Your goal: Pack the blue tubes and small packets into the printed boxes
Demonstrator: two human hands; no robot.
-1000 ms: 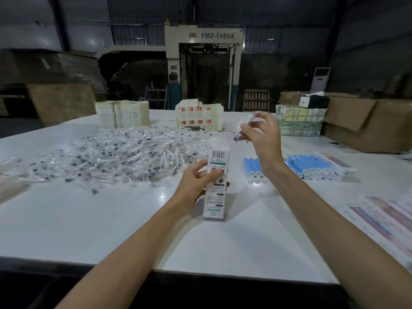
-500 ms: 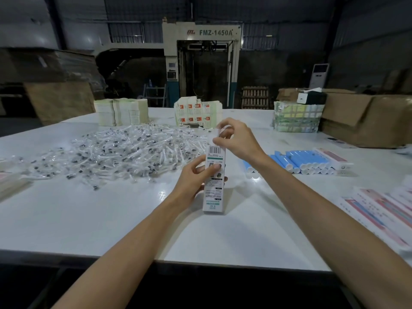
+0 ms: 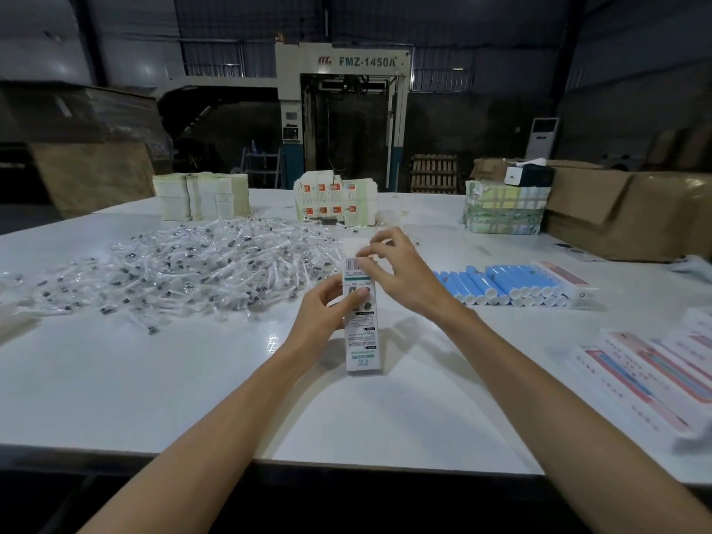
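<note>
**While Closing One Box, Much Left to Pack**

While gripping the printed box (image 3: 361, 325) around its middle with the curled fingers of the left hand (image 3: 327, 314), holds it upright on the white table (image 3: 154, 379). Pinches the top flap with the right hand (image 3: 389, 271), probably to fold it shut. Cannot tell what is already inside. Seems far from finished: to the right, a row of blue tubes (image 3: 501, 285) lying side by side; to the left, a big heap of small clear packets (image 3: 192, 271), all unpacked. At the far edge, stacks of flat unfolded boxes (image 3: 335, 202).

Grey machine (image 3: 343, 63), cardboard cartons (image 3: 616, 213), white table (image 3: 154, 379)
</note>
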